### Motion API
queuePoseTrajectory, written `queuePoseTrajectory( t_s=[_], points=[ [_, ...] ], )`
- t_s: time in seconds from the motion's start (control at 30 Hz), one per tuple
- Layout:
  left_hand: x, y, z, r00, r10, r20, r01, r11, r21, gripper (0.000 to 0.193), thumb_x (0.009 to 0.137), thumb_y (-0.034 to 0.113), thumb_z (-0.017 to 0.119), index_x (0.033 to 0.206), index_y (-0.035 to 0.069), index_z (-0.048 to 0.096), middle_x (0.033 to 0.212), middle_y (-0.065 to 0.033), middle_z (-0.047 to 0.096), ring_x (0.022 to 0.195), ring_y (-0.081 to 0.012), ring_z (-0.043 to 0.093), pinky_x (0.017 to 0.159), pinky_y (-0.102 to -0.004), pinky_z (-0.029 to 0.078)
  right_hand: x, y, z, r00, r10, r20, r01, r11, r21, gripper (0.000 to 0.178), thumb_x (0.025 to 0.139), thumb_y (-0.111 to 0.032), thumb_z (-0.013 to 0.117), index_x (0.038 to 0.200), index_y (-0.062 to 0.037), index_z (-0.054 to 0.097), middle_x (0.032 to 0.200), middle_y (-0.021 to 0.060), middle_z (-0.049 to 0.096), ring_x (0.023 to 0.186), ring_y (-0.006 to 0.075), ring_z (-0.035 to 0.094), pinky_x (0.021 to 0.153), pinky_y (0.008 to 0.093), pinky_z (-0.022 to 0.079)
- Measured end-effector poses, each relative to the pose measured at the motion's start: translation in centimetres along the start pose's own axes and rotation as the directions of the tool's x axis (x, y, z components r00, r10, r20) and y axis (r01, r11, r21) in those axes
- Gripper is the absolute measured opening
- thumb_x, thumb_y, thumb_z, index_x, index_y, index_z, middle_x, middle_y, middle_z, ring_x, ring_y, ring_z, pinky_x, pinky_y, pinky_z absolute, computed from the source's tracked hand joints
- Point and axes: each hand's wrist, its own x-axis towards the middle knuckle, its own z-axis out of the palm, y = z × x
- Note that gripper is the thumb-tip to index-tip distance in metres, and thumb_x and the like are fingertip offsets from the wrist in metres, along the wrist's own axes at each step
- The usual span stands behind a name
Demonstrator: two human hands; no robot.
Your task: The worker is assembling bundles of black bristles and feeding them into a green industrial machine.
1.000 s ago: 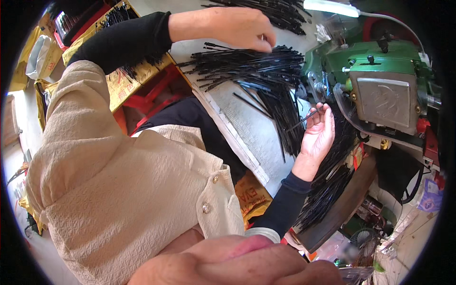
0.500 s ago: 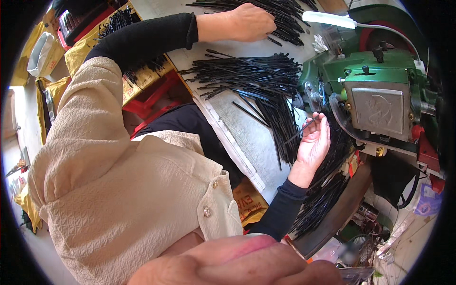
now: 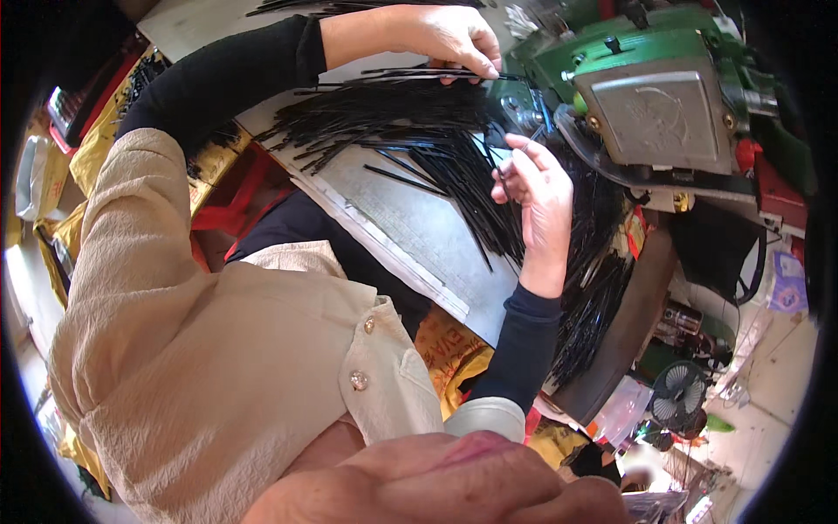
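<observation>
My left hand (image 3: pixel 467 48) reaches in from the left, closed in a pinch on long thin black rods (image 3: pixel 397 72) whose other ends trail left. Their right ends point at the working part (image 3: pixel 528 109) of a green machine. My right hand (image 3: pixel 537 188), palm showing, has its fingers curled below that part, around a thin black rod (image 3: pixel 504 182) that is mostly hidden by the fingers. Under and between my hands lies a large loose heap of similar rods (image 3: pixel 384 113) on the table.
The green machine (image 3: pixel 655 113) with a grey metal cover stands at the right. More black rods (image 3: pixel 589 323) fill a trough beside my right forearm. White paper sheets (image 3: pixel 375 253) line the table's near edge. A small fan (image 3: pixel 679 389) stands at lower right.
My left hand has come from the far pile toward the machine, now with rods in it. My right hand's fingers have curled further in. The whole view has shifted.
</observation>
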Motion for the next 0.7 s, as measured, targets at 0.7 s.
queuePoseTrajectory(
  t_s=[0.7],
  points=[
    [0.8,0.0,3.2,0.994,-0.009,0.107,0.038,0.961,-0.274,0.027,0.088,0.024,0.061,0.103,0.001,0.062,0.075,-0.0031,0.059,0.049,-0.0058,0.05,0.038,-0.0187,0.038,0.1,0.3,0.1,0.997,-0.045,-0.058,0.045,0.999,0.001,0.028,0.089,-0.013,0.053,0.112,0.004,0.055,0.074,0.0078,0.061,0.053,0.0092,0.057,0.048,0.0188,0.046]
  ],
)
